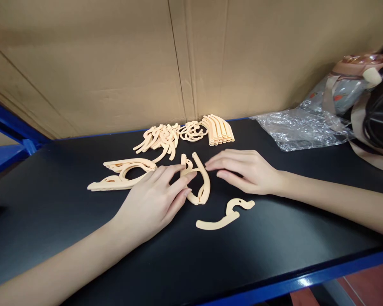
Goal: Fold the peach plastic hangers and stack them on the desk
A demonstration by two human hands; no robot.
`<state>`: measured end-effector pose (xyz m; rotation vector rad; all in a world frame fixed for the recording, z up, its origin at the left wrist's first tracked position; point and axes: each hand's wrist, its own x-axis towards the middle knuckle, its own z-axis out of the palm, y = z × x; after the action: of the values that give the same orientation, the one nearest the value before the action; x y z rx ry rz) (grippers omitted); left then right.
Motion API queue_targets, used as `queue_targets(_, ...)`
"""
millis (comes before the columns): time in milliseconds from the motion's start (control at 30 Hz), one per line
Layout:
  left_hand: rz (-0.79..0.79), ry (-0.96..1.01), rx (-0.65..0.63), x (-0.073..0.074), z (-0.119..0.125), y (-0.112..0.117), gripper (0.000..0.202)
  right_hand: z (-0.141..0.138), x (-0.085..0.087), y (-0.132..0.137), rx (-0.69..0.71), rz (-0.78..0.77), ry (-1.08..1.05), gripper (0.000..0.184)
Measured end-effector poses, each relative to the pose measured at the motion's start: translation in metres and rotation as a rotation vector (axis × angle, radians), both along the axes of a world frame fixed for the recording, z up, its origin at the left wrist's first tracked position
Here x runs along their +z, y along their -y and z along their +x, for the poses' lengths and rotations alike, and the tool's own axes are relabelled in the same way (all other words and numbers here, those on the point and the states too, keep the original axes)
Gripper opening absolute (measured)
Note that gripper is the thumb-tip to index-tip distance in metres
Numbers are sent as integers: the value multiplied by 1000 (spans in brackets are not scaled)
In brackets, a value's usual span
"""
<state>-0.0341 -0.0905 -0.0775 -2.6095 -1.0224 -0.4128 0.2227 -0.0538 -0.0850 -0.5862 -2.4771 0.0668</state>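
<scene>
Two cream plastic curved pieces joined at the bottom form a U-shaped part on the black tabletop. My left hand lies over its left arm, fingers stretched out and resting on the piece. My right hand lies flat just right of it, fingertips touching its right arm. A single S-shaped cream piece lies loose in front of my right hand.
A stack of larger cream parts lies left of my left hand. Heaps of similar pieces, rings and curved bars sit at the back. Crumpled clear plastic and bags are at right. A cardboard wall stands behind.
</scene>
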Motion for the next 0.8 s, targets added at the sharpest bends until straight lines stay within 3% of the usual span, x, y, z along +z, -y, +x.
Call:
queue_targets(100, 12, -45, -27, 1, -1, 0, 35, -2, -2, -6, -54, -103, 70, 33)
queue_targets(233, 30, -45, -43, 2, 0, 0, 35, -4, -3, -9, -9, -91, 161, 36)
queue_targets(400, 87, -16, -68, 2, 1, 1, 33, -5, 0, -4, 62, 64, 215, 32)
queue_targets(533, 105, 16, -81, 2, -1, -1, 26, -7, 1, -1, 82, 202, 274, 39)
queue_targets(800, -56, 170, -27, 4, -1, 2, 16, -5, 2, 2, 204, 134, 143, 39)
